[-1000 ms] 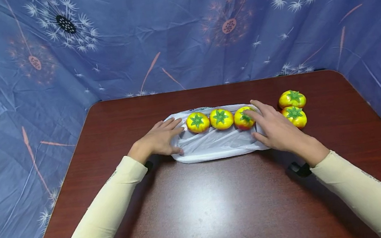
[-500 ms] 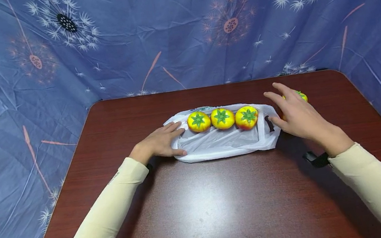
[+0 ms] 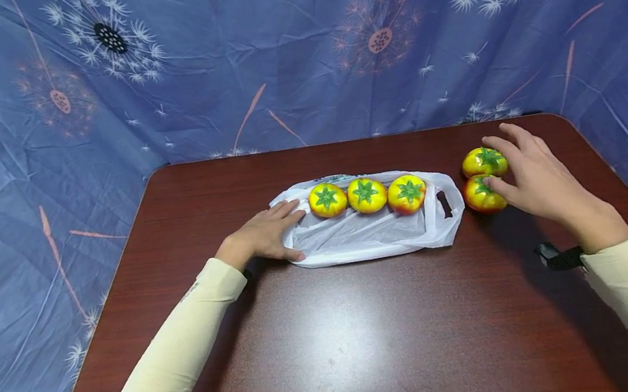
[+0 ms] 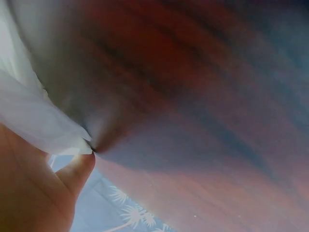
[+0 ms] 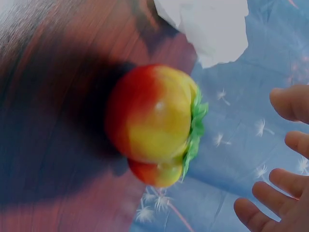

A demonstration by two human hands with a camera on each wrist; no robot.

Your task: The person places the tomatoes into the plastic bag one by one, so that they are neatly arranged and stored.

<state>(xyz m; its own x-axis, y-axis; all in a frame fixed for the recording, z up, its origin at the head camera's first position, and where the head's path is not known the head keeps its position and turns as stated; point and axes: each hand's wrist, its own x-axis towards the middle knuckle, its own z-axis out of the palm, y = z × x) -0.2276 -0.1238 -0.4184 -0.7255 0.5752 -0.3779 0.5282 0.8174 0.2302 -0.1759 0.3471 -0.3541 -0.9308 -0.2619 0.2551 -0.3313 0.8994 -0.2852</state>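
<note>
Since the last pic, R hand (image 3: 540,174) has moved to the right, off the bag's end, and now both loose fruits show again. L hand (image 3: 261,232) looks abt the same.

Those 2 loose fruits are yellow and red w/ green leaves on top. Near fruit (image 3: 480,198) and far fruit (image 3: 479,162) sit snug together, just to the right of the bag. R hand hangs by them w/ its fingers spread, holding nothing; the R wrist pic shows a gap betw. fingers and fruits.

White bag (image 3: 363,243) lies flat in the middle, w/ a handle loop (image 3: 456,209) at its right end. A row of 3 more fruits (image 3: 367,195) lies along it, but I can't tell if they're in it or on top. L hand rests on the left end, fingers straight, not gripping.

All of it is on the shiny brown surface (image 3: 332,327), w/ blue flower cloth (image 3: 247,64) behind.

What could go wrong, I think: fruits look round and smooth, so a bump from the thumb could make near fruit roll, & it could shove far fruit toward the back edge. Bag looks thin, so if L hand tugs, the row could tip or slide. R fingers could also snag the loop, as it's so close.
</note>
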